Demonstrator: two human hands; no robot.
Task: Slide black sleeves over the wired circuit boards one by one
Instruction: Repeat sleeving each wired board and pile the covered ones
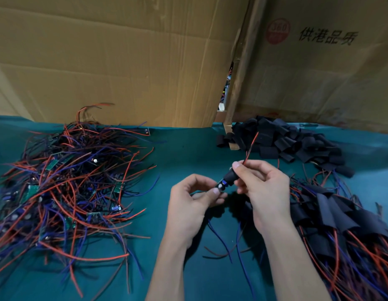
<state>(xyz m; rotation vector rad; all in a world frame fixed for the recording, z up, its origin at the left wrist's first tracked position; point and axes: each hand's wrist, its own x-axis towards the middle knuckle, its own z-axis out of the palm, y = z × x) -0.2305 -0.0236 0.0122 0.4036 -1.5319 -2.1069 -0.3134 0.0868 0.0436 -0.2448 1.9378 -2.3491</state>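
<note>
Black sleeve (228,178) sits mid-table, part-way over the circuit board (221,186). Right hand (262,187) pinches sleeve and red wire (250,148); left hand (195,196) pinches the board's exposed end. Sleeve looks soft and light (collapses easily): hold edges, don't tug solder joints.

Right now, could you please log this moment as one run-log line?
step: sleeving | left hand: pinches board | right hand: holds black sleeve

— What's behind the bench?
— Two big brown cardboard boxes (123,61), the right one (319,72) printed with black characters and a red stamp.
— And underneath?
— A teal cloth (188,148) covering the table.
</note>
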